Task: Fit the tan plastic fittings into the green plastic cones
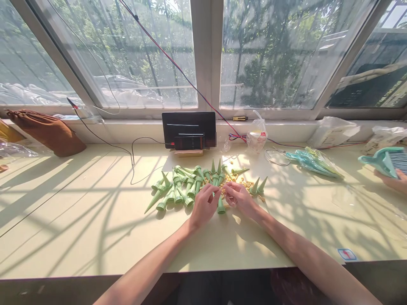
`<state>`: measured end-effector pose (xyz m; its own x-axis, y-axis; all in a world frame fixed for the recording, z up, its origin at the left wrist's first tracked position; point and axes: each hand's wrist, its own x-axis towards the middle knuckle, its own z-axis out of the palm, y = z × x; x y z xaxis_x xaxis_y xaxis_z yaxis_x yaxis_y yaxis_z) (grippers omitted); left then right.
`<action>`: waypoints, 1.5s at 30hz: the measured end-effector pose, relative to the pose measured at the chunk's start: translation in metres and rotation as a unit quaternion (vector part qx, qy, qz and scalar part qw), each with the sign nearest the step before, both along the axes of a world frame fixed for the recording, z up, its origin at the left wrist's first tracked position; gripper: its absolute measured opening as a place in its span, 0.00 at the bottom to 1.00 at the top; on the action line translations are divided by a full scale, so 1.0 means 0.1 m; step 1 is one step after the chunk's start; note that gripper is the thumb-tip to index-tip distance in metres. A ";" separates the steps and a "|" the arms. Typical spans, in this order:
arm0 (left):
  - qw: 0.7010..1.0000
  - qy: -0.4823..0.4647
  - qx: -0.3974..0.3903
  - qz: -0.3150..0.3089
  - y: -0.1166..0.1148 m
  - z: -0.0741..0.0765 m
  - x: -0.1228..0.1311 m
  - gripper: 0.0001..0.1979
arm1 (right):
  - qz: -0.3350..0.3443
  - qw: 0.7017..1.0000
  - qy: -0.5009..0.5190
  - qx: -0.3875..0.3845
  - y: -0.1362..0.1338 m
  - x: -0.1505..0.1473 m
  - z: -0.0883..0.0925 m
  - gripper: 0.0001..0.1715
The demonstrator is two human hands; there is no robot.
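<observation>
My left hand [206, 204] and my right hand [241, 199] come close together over a heap of small parts, both with fingers pinched. Whatever lies between the fingertips is too small to make out. Under and between them, a green plastic cone [221, 206] lies with its round open end toward me. To the left, many green cone-shaped spikes [177, 192] with ribbed caps lie piled. Small yellow pieces [247, 185] are scattered behind and beside my right hand. Two green spikes [258, 186] stand point up to the right of it.
A black screen [189, 120] with a phone before it stands at the back. Behind right are a tied plastic bag [257, 135], a coiled cable [276, 156] and a teal packet [314, 163]. Far right, another person's hand [392, 181] holds a teal dustpan [381, 161]. A brown pouch [47, 131] lies left.
</observation>
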<state>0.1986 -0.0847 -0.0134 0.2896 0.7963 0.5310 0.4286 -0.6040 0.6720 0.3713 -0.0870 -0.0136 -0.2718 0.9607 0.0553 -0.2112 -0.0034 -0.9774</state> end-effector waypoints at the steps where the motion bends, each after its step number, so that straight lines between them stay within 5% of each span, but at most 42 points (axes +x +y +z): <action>1: 1.000 0.000 0.000 0.000 0.00 0.00 0.00 0.11 | 0.001 1.000 0.000 0.000 0.00 0.00 0.01 0.21; 13: 1.000 -0.004 0.016 -0.007 0.01 -0.02 0.01 0.10 | -0.008 1.000 0.013 -0.009 0.02 0.01 -0.01 0.21; 18: 1.000 0.002 0.016 -0.001 0.00 -0.01 0.01 0.11 | -0.059 0.993 0.071 -0.068 0.07 0.05 -0.03 0.21; 26: 0.992 0.127 0.011 -0.016 -0.06 -0.03 0.01 0.12 | -0.142 0.974 0.154 -0.084 0.15 0.12 -0.07 0.21; 33: 0.978 0.210 0.001 -0.011 -0.09 0.01 0.02 0.11 | -0.147 0.976 0.147 -0.072 0.17 0.11 -0.12 0.22; 45: 0.976 0.215 -0.026 -0.031 -0.08 -0.05 0.03 0.15 | -0.157 0.974 0.144 -0.082 0.14 0.11 -0.08 0.22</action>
<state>0.2013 -0.0924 -0.0186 0.5249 0.7931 0.3089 0.6410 -0.6071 0.4696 0.3819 -0.0726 -0.0221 0.0409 0.9964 -0.0747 -0.4913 -0.0450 -0.8698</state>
